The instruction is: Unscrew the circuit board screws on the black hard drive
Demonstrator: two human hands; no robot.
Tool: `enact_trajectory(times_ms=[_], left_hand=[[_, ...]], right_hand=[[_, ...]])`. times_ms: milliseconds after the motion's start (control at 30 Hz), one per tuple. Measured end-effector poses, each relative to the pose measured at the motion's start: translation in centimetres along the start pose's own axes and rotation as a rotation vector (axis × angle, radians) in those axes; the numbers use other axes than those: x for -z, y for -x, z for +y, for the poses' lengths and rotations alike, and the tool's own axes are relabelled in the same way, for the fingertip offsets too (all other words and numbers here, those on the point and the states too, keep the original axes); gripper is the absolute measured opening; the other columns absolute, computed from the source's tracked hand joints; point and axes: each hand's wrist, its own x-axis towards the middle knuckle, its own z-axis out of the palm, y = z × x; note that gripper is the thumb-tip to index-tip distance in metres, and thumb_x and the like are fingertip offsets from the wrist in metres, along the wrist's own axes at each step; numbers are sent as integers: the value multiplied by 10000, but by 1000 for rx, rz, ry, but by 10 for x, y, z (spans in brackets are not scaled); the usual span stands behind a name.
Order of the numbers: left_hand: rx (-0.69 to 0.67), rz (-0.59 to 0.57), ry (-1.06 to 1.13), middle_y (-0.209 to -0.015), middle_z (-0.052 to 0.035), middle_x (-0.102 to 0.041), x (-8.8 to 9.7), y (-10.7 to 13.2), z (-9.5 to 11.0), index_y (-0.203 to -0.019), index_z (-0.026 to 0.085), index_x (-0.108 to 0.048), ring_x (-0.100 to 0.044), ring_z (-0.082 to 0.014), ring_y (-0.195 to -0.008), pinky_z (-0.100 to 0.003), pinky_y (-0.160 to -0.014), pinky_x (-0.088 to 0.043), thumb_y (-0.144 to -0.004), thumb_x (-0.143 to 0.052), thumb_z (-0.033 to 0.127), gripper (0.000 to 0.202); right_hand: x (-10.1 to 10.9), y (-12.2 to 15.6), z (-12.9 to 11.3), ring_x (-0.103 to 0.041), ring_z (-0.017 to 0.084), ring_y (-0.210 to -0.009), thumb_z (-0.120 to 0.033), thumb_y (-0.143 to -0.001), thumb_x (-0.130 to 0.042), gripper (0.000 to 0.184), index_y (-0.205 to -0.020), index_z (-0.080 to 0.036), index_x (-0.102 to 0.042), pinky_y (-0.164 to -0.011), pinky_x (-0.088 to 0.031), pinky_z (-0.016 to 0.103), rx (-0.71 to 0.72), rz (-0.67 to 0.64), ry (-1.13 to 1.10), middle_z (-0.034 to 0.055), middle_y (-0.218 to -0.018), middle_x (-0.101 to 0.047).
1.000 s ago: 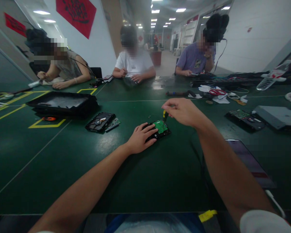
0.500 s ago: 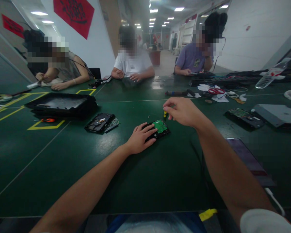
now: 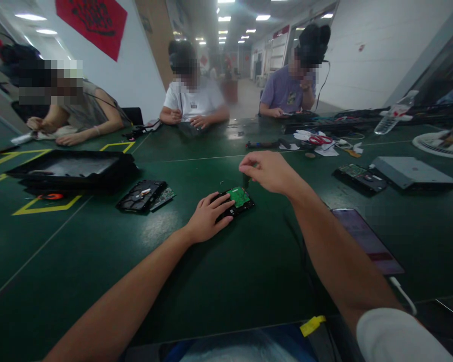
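Note:
A hard drive lies on the green table with its green circuit board facing up. Flat across its left part rests my left hand, fingers spread. My right hand is above the drive's far right corner, thumb and fingers pinched on a small screwdriver. The screwdriver stands nearly upright, its tip down at the edge of the board; whether it sits in a screw is too small to tell. Several tiny bits, perhaps screws, lie just behind the drive.
Left are another drive, a loose circuit board and a black tray. On the right lie a phone, a third drive, a grey metal box and red scissors. Several people sit across the table.
The whole view has shifted, so things appear farther left. My left hand stays on the drive. The screwdriver's yellow bands, visible before, no longer show; my right hand still pinches it.

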Motion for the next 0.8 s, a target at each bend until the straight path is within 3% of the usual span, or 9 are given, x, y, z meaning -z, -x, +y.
enact_trajectory(times_ms=[133,233,433,567,700,800], left_hand=[[9,-1,8,-1727,-37,-439,0,0,1,-1616,336,-524,-300,-416,-1603,-675,-1273,-307,-1078,-564,523,571],[9,1,17,-1722,-41,-446,0,0,1,-1616,347,-521,-298,-415,-1605,-676,-1271,-308,-1078,-568,518,566],[12,-8,10,-1731,-34,-433,1,0,2,-1624,343,-511,-285,-411,-1610,-670,-1277,-300,-1081,-561,523,574],[10,-8,10,-1732,-30,-431,1,0,2,-1626,336,-509,-288,-418,-1607,-668,-1276,-300,-1080,-561,532,583],[9,-1,13,-1729,-30,-436,0,-1,1,-1624,346,-508,-295,-419,-1605,-674,-1273,-302,-1075,-574,524,581],[8,5,20,-1728,-30,-437,0,-1,1,-1624,351,-508,-296,-420,-1606,-673,-1272,-302,-1073,-582,516,580]], right_hand=[[1,1,0,-728,161,-640,-283,-958,-732,169,-1088,-176,-755,-726,-556,317,-56,21,-87,82,-1006,-821],[2,3,-4,-763,209,-745,-256,-958,-700,143,-1046,-173,-776,-767,-562,335,-55,-1,-20,87,-931,-818],[3,2,-6,-761,240,-894,-256,-975,-660,176,-1041,-214,-817,-848,-552,355,4,16,72,74,-988,-827],[1,1,-2,-758,222,-819,-346,-1010,-667,199,-995,-201,-803,-778,-560,336,11,29,8,86,-990,-824],[-1,-1,1,-750,198,-714,-321,-964,-736,139,-1007,-195,-772,-699,-571,320,-23,39,-79,87,-993,-828],[-2,-1,2,-755,215,-704,-380,-941,-773,192,-956,-189,-765,-707,-576,340,-78,60,-51,92,-931,-826]])
